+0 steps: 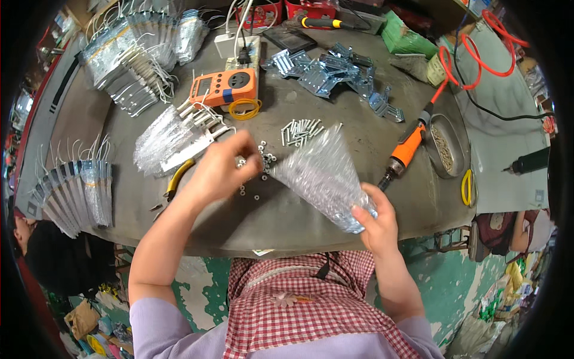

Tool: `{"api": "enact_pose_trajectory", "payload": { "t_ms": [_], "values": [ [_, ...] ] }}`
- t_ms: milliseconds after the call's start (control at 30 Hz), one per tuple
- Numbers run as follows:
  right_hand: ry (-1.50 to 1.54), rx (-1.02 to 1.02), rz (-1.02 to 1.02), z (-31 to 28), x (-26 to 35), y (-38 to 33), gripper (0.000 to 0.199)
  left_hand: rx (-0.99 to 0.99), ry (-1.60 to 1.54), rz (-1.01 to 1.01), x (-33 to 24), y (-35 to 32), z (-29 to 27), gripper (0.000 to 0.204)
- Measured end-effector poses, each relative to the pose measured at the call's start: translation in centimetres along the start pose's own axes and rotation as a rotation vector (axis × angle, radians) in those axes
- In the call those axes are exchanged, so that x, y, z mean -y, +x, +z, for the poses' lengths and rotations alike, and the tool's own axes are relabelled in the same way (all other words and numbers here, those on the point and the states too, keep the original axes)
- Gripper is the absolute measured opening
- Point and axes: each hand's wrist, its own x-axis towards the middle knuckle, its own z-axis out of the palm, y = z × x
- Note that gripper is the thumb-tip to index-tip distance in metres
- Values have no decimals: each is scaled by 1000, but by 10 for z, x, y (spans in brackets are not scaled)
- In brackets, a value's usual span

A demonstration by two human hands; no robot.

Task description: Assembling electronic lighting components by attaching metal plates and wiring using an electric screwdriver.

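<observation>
My right hand grips one end of a clear bubble-wrap bag, with the thumb on top. The bag slants up and left across the bench, and what lies inside is hard to make out. My left hand is raised at the bag's left corner, fingers curled in and slightly blurred. Anything between those fingertips is hidden. Small white-and-metal nuts lie scattered between that hand and the bag. Beyond the bag is a small heap of screws. Left of my left hand sit bubble-wrapped parts with wires and yellow-handled pliers.
An orange multimeter stands beside a power strip. Blue-silver metal brackets lie at the back. To the right are an orange power screwdriver on a red coiled hose and a metal tray of small parts. Wired strips line the left.
</observation>
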Motion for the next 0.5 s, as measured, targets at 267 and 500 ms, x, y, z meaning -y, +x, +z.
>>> {"api": "enact_pose_trajectory", "payload": {
  "t_ms": [267, 500],
  "values": [
    [733, 398, 378, 65, 0, 34, 44, 17, 17, 223, -20, -24, 30, 26],
    [244, 289, 99, 44, 11, 31, 36, -299, -1237, 37, -41, -36, 11, 50]
  ]
}}
